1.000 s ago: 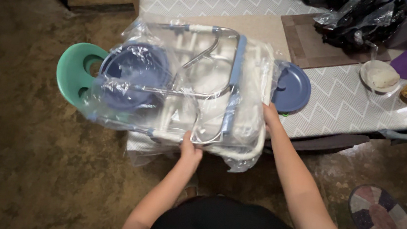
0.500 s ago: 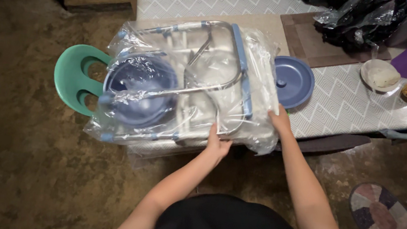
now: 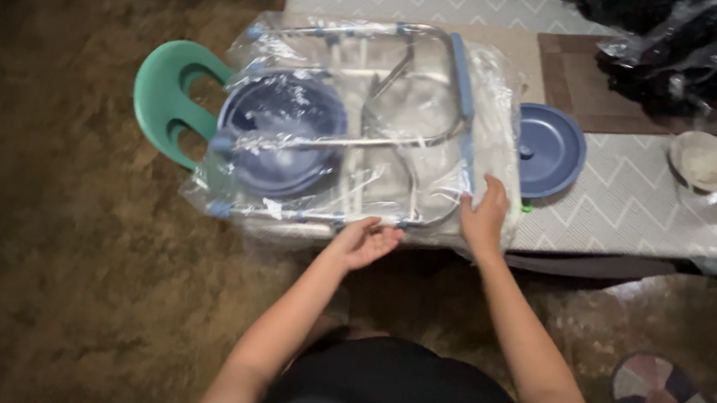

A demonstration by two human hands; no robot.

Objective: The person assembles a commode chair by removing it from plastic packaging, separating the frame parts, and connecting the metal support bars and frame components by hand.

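A large package wrapped in clear plastic (image 3: pixel 365 132) lay across the centre of the frame, its long axis running left to right, resting partly on the left end of the bench (image 3: pixel 620 218) and overhanging toward a green plastic chair (image 3: pixel 167 100) at centre left. Both hands met it along its near, lower edge. The right hand (image 3: pixel 484 218) was the nearer to its bulk: it lay flat on the wrap at the lower right corner, fingers spread and pressing the film, not closed round anything. The left hand (image 3: pixel 363 241) sat just below the middle of the same edge, palm turned up and fingers loosely curled open, touching or almost touching the underside; whether it bore weight I could not tell.

Through the crinkled, glossy film showed bent metal tubing (image 3: pixel 410 119) with pale blue sleeves, white bars, and a round dark blue basin (image 3: pixel 281 137) in the left half. The film threw back bright glare and hung slack at the lower left corner.

Just right of the package, a round blue lid (image 3: pixel 552 150) with a central knob lay on the bench's grey zigzag-patterned cover. Farther to the upper right were black plastic bags (image 3: pixel 671 48) and a small white bowl (image 3: pixel 704 160). The floor (image 3: pixel 37 267) was rough, brown and mottled.
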